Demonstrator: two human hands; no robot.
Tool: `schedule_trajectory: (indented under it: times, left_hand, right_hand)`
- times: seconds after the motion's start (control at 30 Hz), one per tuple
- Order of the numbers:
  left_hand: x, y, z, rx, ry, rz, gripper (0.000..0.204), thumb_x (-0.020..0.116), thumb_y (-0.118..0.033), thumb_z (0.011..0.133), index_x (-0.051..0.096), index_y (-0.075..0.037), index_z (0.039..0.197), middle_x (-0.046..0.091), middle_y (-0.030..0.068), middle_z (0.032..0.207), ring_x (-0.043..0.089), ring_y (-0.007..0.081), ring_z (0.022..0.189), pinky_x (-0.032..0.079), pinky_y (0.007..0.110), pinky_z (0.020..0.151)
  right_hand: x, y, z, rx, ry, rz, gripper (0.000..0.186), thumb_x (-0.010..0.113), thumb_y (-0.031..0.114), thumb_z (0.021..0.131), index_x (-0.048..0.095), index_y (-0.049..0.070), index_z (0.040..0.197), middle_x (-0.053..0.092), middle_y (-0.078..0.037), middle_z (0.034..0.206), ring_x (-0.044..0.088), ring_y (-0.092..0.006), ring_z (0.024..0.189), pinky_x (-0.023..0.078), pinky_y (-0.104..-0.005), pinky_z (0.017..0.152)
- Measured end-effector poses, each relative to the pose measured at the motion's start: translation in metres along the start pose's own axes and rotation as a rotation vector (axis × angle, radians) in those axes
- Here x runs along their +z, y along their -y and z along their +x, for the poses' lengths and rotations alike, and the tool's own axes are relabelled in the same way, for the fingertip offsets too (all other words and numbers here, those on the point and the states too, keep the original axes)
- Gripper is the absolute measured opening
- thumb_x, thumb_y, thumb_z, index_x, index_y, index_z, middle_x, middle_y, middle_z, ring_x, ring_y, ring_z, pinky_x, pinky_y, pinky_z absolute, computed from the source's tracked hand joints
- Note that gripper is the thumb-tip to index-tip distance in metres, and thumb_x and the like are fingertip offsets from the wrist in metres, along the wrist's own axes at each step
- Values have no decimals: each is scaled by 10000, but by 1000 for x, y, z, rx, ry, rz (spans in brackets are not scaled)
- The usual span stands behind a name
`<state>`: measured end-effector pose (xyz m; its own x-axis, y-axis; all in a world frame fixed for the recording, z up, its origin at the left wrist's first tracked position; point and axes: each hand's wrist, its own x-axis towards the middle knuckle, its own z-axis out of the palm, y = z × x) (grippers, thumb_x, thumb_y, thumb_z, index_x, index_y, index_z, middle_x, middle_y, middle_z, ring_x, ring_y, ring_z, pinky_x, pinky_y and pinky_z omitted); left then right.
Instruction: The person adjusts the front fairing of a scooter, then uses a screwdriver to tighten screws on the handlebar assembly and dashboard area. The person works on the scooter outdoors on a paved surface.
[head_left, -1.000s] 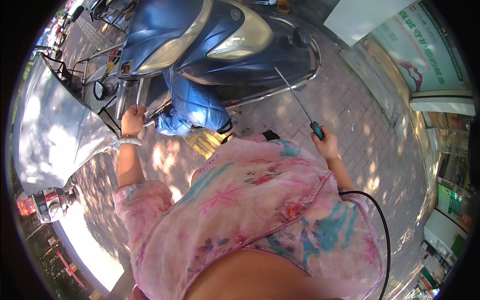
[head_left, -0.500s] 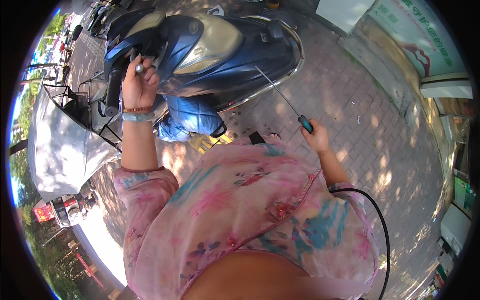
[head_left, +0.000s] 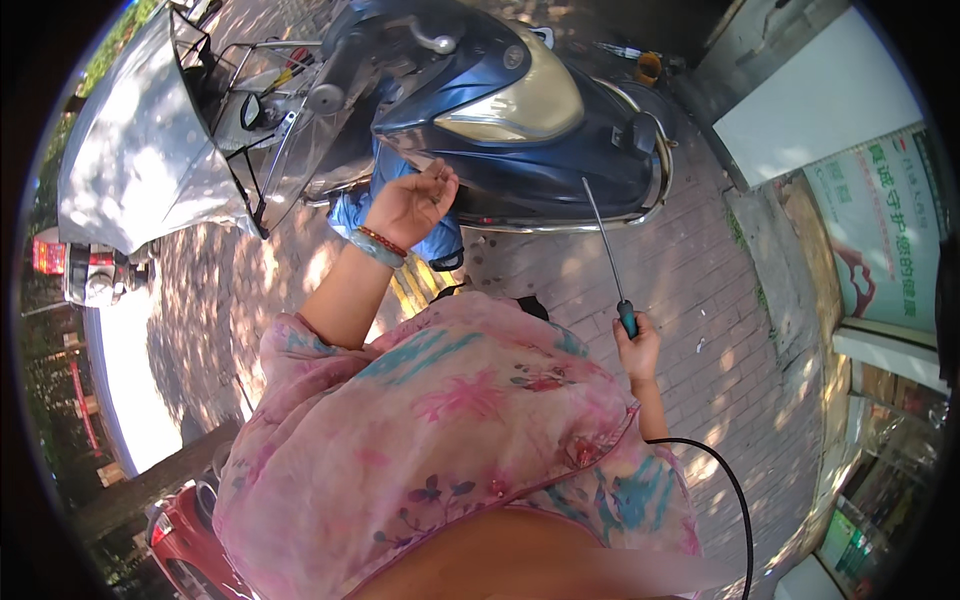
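Observation:
The dark blue scooter stands before me with its pale gold front panel to the upper right. Near its lower side hangs my left hand, open, fingers loosely bent, with nothing visible in it. Blue quilted cloth shows just beneath that hand. A screwdriver is gripped by its teal handle in my right hand. Its long thin shaft points up toward the scooter's lower edge; whether the tip touches cannot be told. At the handlebar a silver lever sticks out.
To the left is a vehicle with a silver-grey canopy. A chrome bar edges the scooter. White casing and a green poster stand at right on the brick paving. Beside my right arm loops a black cable.
My left hand has left the handlebar lever and come down beside the scooter's lower side. The view has turned, and the scooter sits further right. My right hand keeps hold of the screwdriver.

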<state>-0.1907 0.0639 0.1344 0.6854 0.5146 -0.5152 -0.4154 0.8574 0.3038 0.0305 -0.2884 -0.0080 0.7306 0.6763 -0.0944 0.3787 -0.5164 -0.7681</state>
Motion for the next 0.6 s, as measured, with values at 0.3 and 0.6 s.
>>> schedule_trajectory:
  times: [0.3, 0.6]
  left_hand:
    - [-119, -54, -15, -61, 220, -255, 238, 480, -43, 942, 517, -3, 1174, 621, 79, 1047, 623, 171, 982, 523, 266, 902]
    - [-186, -162, -59, 42, 152, 179, 322, 474, -89, 938, 493, 17, 1242, 617, 59, 960, 608, 134, 856, 507, 231, 787]
  right_hand:
    - [52, 137, 40, -353, 164, -62, 162, 689, 125, 750, 582, 22, 813, 567, -134, 732, 564, -320, 670, 449, -356, 614]
    - [192, 263, 20, -83, 484, 223, 146, 703, 97, 791, 622, 38, 897, 611, -1, 792, 527, -44, 735, 431, -217, 634]
